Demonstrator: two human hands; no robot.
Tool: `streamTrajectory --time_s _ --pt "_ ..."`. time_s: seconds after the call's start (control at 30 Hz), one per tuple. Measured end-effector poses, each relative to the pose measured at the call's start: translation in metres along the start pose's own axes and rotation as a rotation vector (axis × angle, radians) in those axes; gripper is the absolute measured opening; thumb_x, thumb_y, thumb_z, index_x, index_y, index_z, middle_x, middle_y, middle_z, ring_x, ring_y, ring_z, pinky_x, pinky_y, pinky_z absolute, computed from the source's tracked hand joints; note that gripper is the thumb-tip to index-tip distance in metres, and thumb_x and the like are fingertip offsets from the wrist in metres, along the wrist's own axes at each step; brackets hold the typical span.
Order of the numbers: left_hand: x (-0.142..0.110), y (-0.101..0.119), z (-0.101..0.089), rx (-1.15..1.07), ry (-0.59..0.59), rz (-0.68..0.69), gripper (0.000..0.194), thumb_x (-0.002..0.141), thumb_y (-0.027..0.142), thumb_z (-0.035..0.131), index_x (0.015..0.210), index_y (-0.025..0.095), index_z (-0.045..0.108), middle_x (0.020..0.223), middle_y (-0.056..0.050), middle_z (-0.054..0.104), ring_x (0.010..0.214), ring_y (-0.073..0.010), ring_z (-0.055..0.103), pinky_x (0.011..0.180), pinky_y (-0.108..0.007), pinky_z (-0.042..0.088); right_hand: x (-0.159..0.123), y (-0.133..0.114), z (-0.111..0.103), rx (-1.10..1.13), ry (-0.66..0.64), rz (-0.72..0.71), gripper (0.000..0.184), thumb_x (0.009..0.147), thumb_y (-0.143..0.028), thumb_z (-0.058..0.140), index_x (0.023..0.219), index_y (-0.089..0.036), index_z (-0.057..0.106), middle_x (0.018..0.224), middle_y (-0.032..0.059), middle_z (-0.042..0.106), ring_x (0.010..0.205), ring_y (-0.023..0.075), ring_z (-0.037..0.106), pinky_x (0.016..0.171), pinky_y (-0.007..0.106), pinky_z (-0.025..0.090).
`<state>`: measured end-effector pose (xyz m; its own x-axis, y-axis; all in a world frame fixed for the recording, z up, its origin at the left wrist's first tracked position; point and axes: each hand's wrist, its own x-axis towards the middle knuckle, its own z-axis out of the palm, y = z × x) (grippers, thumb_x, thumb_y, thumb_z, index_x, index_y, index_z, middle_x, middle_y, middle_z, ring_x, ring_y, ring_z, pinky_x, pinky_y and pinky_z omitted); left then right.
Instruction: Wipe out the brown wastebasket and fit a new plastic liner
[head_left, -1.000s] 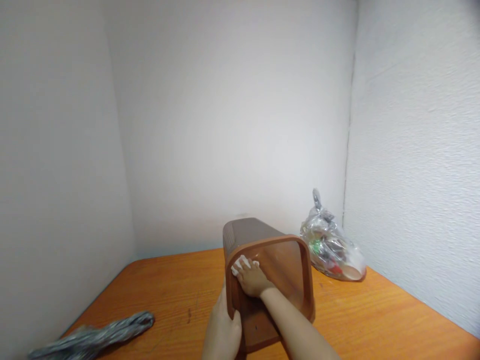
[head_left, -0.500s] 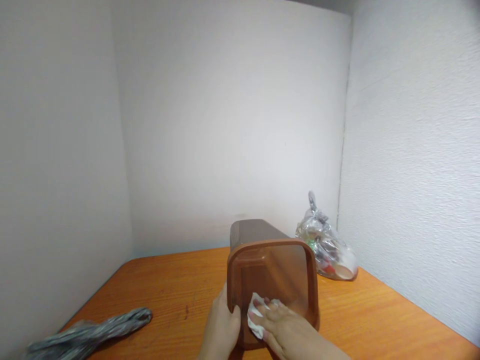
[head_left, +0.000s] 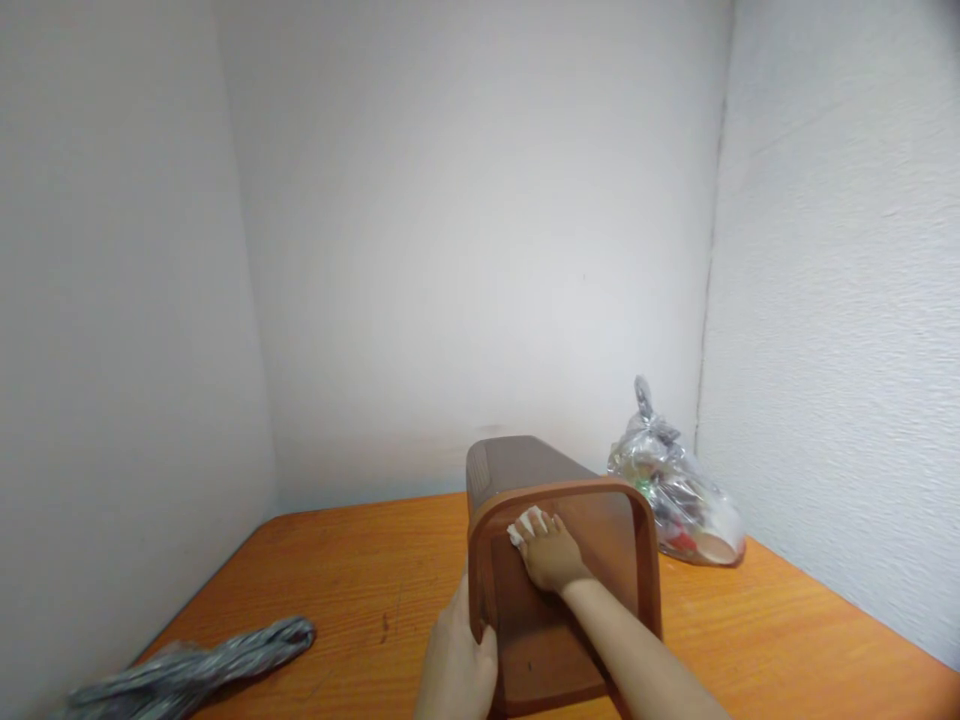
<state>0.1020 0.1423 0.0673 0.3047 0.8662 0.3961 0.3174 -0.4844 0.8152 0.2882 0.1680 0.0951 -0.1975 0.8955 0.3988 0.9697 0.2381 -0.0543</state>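
A brown plastic bin (head_left: 525,462) lies on its side, its rounded square mouth facing me. My left hand (head_left: 459,655) grips the bin's rim at the lower left, thumb over the edge and the other fingers hidden behind the wall. Inside the bin is my right hand (head_left: 551,555), pressing a crumpled white tissue (head_left: 527,524) against the upper left of the inner surface. Its fingers lie spread over the tissue.
The orange wood-grain table (head_left: 360,560) meets walls at the back and sides. At the back right sits a knotted clear plastic bag (head_left: 679,500) of mixed rubbish. A twisted grey plastic bag (head_left: 202,665) lies at the front left.
My right hand has moved the tissue up and deeper into the bin, from the lower inner side to the upper left. My left hand keeps its hold on the rim. The view has shifted slightly.
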Motion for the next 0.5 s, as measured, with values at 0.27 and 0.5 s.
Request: streamTrajectory --time_s 0.27,0.5 --pt "0.000 0.004 0.003 0.035 0.037 -0.024 0.047 0.081 0.005 0.043 0.122 0.016 0.062 0.126 -0.012 0.068 0.111 -0.0262 0.065 0.094 -0.034 0.049 0.010 -0.008 0.010 0.047 -0.141 0.049 0.043 0.098 -0.041 0.056 0.133 -0.015 0.052 0.137 0.0116 0.047 0.126 0.0239 0.048 0.109 0.048 0.041" --pt "0.000 0.001 0.007 0.028 0.052 -0.046 0.037 0.082 0.007 0.045 0.112 0.015 0.065 0.116 -0.013 0.071 0.107 -0.0262 0.066 0.091 -0.036 0.049 -0.034 -0.030 0.015 0.099 -0.228 -0.077 0.037 0.103 -0.027 0.041 0.138 -0.018 0.052 0.146 0.0106 0.042 0.139 0.0235 0.038 0.118 0.046 0.032"
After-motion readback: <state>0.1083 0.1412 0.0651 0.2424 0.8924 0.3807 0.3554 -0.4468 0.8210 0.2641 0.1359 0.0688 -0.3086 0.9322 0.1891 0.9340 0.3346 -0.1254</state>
